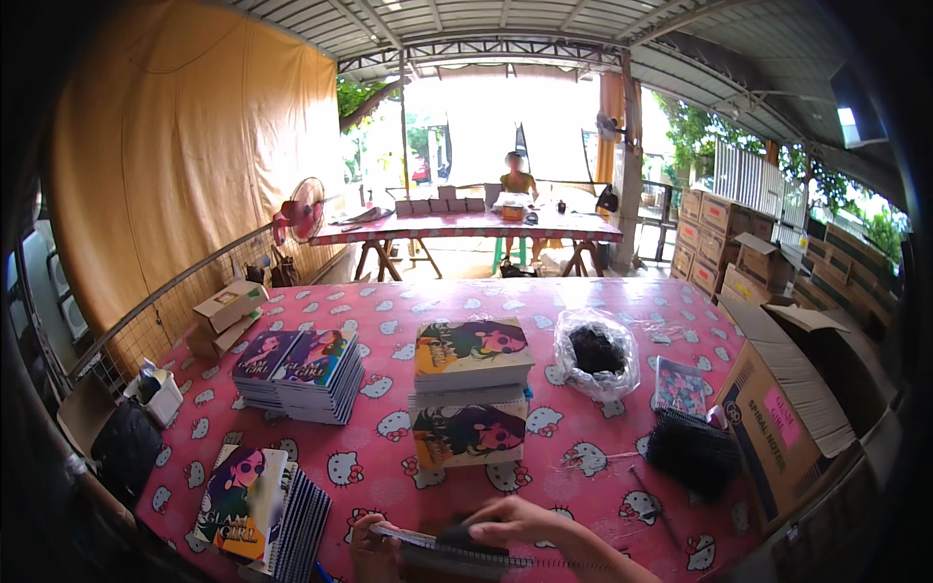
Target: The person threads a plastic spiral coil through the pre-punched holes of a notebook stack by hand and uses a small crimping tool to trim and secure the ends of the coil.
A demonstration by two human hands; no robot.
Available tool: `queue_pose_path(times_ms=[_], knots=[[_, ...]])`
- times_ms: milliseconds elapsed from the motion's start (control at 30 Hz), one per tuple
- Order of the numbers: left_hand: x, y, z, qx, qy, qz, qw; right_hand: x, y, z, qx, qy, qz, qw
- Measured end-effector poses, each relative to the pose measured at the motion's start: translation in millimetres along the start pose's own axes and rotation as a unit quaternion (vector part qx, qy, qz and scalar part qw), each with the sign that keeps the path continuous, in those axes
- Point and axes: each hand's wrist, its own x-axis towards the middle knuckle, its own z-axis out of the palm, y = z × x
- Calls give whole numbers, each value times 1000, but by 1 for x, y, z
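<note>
At the near edge of the table, my left hand (372, 549) grips the left end of a notebook (428, 546) held edge-up. A thin spiral coil (549, 563) runs along the notebook's upper edge and sticks out past its right end. My right hand (520, 520) reaches over that edge with bent fingers. At its fingertips is a small dark, blurred thing (455, 535) whose kind I cannot make out. To the left of my hands lies a stack of spiral notebooks (238, 505) with illustrated covers. Straight ahead stand two piles of cover-printed books (471, 364).
More notebooks (301, 369) are stacked at the left. A plastic bag with black contents (596, 355), a bundle of black coils (692, 455) and a cardboard box (787, 418) are at the right. Small boxes (228, 309) sit far left. Beyond, a person (517, 180) sits at another table.
</note>
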Motion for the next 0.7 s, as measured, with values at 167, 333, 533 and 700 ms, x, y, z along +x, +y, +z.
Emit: queue_pose_path(times_ms=[167,333,533,700], knots=[[5,-17,-12,411,3,139,901,8,-14,-1,-8,-17,5,1000],[9,-19,-11,244,15,121,962,17,-13,-5,19,-8,-24,999],[1,-19,-10,305,37,165,937,37,-21,-7,-132,-28,134,982],[8,-37,-18,382,34,275,882,37,-23,4,-55,-39,45,997]])
